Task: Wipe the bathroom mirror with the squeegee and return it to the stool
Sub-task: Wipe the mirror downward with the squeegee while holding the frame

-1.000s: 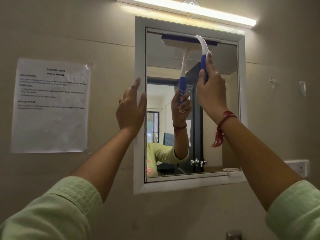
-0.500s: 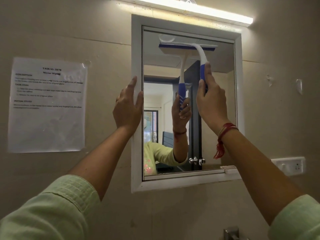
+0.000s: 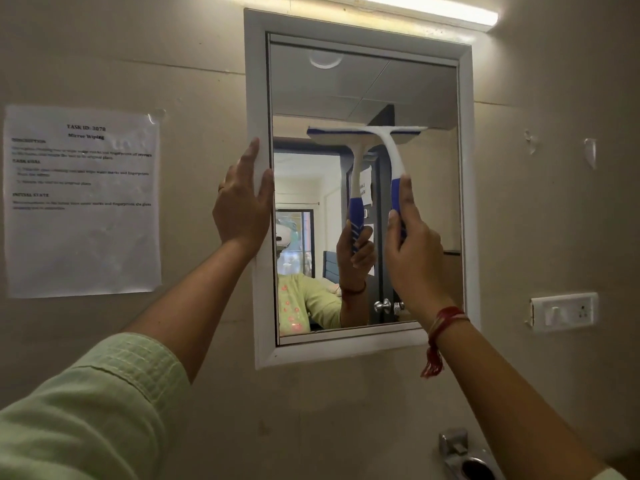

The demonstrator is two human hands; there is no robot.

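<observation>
The right hand (image 3: 414,251) is holding the squeegee (image 3: 388,147) tight, its blade above the grip on the mirror (image 3: 329,91), wiping partway; the stool trip is waiting.

Your right hand (image 3: 414,252) wraps the blue lower grip of the white-and-blue plastic squeegee (image 3: 389,147), so most of that grip is covered. Your left hand (image 3: 242,206) hides a stretch of the white-framed wall mirror (image 3: 465,168) along its left frame edge. The small print on the white paper sheet (image 3: 82,202) taped to the wall on the left is too blurred for you to read. The long glowing tube light (image 3: 429,8) runs off the top edge, and the grey metal fitting (image 3: 462,455) is cut by the bottom edge.
</observation>
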